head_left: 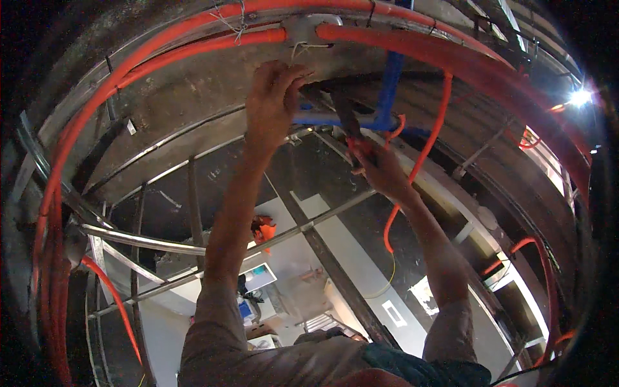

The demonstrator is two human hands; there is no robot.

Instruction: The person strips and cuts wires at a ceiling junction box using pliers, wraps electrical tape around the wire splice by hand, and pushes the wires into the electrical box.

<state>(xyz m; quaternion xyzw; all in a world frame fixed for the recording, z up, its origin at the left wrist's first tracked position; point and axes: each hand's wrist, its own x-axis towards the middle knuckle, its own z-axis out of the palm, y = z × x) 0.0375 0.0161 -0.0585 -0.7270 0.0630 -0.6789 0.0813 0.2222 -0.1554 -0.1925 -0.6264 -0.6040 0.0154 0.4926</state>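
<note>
My left hand is raised with curled fingers just below a grey junction box and beside its hanging wire tie; what, if anything, it holds is unclear. My right hand grips a dark tool with red handles, its long dark end angled upward beneath the box. Orange conduits join the box from either side and arch overhead. Behind the tool run blue pipes.
Metal ceiling-grid bars cross below my arms. Through the grid show a room with white panels and an orange object. More orange conduit hangs at left. A bright lamp shines at the far right.
</note>
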